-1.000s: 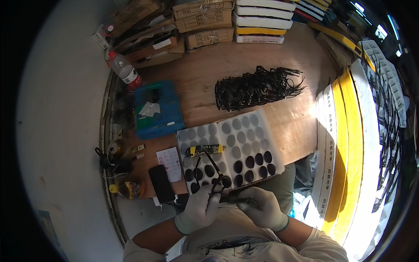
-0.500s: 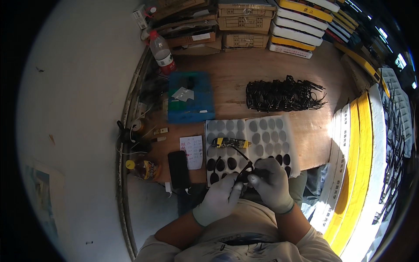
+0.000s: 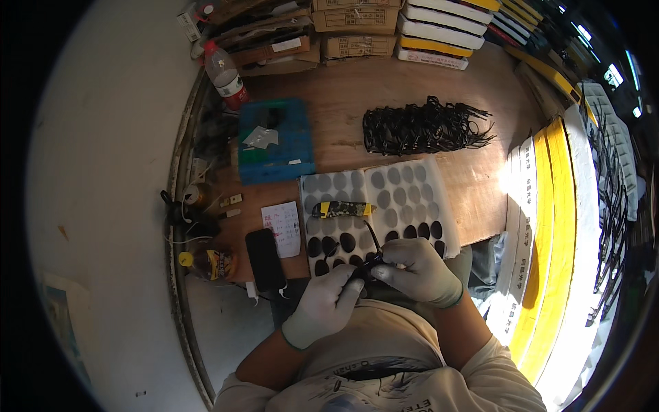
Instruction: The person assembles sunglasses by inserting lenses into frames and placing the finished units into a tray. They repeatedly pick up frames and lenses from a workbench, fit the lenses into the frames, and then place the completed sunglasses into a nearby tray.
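Both my hands wear light grey gloves and meet at the near edge of a white tray (image 3: 412, 185) with rows of round dark lenses. My left hand (image 3: 328, 305) and my right hand (image 3: 415, 271) together grip a black eyeglass frame (image 3: 371, 255), one thin temple arm sticking up over the tray. A small yellow and dark patterned tool (image 3: 341, 209) lies across the tray just beyond my hands. A heap of black eyeglass frames (image 3: 424, 126) lies farther back on the wooden table (image 3: 343, 96).
A blue box (image 3: 274, 141) with scraps sits at the left, a plastic bottle (image 3: 225, 74) behind it. A black phone (image 3: 264, 259), a paper note (image 3: 283, 228) and a small bottle (image 3: 209, 262) lie near the left edge. Cardboard boxes (image 3: 353, 31) line the back; yellow and white sheets (image 3: 549, 226) stack at the right.
The view has shifted slightly, so the table sits a little lower and to the right in the picture. My hands stay together on the black frame at the tray's near edge.
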Tool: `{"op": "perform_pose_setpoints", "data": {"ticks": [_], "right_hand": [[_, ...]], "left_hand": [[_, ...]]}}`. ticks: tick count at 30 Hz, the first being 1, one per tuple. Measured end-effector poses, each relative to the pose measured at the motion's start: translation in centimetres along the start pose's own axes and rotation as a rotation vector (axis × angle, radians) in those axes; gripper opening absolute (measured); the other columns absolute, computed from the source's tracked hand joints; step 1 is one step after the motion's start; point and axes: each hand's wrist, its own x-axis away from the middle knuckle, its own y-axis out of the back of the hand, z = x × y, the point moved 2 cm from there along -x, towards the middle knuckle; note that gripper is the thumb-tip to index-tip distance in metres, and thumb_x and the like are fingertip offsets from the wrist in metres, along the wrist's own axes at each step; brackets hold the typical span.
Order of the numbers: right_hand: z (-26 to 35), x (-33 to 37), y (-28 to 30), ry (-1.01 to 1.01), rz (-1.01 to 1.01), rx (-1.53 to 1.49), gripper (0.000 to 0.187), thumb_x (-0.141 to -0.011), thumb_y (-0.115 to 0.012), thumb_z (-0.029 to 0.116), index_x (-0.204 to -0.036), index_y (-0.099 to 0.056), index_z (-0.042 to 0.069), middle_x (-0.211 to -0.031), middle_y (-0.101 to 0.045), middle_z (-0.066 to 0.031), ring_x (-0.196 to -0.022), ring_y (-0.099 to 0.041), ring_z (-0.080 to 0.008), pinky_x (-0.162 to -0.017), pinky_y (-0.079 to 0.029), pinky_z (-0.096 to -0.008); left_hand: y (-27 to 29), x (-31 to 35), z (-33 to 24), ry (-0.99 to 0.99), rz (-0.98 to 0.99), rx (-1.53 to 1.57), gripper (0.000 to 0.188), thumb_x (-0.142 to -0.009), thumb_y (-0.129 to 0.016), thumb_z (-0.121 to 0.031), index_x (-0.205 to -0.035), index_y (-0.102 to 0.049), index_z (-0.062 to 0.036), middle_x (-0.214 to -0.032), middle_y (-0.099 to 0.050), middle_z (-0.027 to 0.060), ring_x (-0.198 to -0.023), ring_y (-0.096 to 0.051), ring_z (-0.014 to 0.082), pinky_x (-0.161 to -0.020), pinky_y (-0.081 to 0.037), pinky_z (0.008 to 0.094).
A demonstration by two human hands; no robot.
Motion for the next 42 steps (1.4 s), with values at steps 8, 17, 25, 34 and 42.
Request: {"op": "perform_pose_setpoints", "data": {"ticks": [8, 17, 25, 34, 42], "right_hand": [[1.9, 1.6, 1.4, -0.039, 0.04, 0.159, 0.018, -0.086, -0.075, 0.013, -0.083, -0.067, -0.003, -0.075, -0.059, -0.0166, -0.069, -0.062, -0.0346, -0.062, -0.05, -0.0418], [-1.3, 7.3, -0.3, -0.144, -0.115, 0.063, 0.02, -0.081, -0.078, 0.011, -0.076, -0.062, -0.002, -0.074, -0.057, -0.0163, -0.066, -0.058, -0.0354, -0.059, -0.047, -0.0417], [-2.2, 8.4, 2.2, -0.234, -0.255, 0.064, 0.023, -0.077, -0.082, 0.012, -0.08, -0.063, -0.001, -0.077, -0.06, -0.0158, -0.072, -0.063, -0.0342, -0.062, -0.052, -0.0385], [-2.4, 9.6, 7.4, 0.085, -0.121, 0.03, 0.02, -0.074, -0.079, 0.006, -0.09, -0.068, -0.002, -0.087, -0.067, -0.0173, -0.081, -0.066, -0.033, -0.077, -0.053, -0.0432], [-1.7, 13.1, 7.5, -0.258, -0.444, -0.084, 0.079, -0.089, -0.055, -0.011, -0.161, -0.024, -0.003, -0.116, -0.073, -0.0186, -0.099, -0.073, -0.0211, -0.091, -0.055, -0.0313]], "left_hand": [[-0.3, -0.7, -1.8, -0.07, 0.021, -0.081, 0.009, -0.095, -0.065, -0.008, -0.095, -0.066, 0.0007, -0.069, -0.064, 0.0124, -0.056, -0.065, 0.0211, -0.053, -0.049, 0.0319], [-3.6, 0.1, -1.5, -0.089, 0.11, -0.243, 0.014, -0.089, -0.074, -0.01, -0.097, -0.066, -0.0008, -0.069, -0.065, 0.0166, -0.058, -0.068, 0.0332, -0.052, -0.053, 0.039], [-5.4, -3.0, -1.8, -0.114, 0.26, -0.314, 0.015, -0.089, -0.073, -0.012, -0.095, -0.067, -0.0001, -0.072, -0.066, 0.018, -0.062, -0.069, 0.035, -0.054, -0.054, 0.0394], [-6.4, -9.5, 0.8, 0.081, 0.305, 0.205, 0.018, -0.097, -0.06, -0.011, -0.105, -0.069, 0.0026, -0.083, -0.071, 0.0101, -0.068, -0.066, 0.0134, -0.062, -0.052, 0.0288], [-11.7, -12.1, 10.1, 0.217, 0.256, -0.867, 0.049, -0.088, -0.072, -0.039, -0.12, -0.065, -0.0032, -0.123, -0.061, 0.0221, -0.113, -0.063, 0.039, -0.097, -0.052, 0.0489]]}}
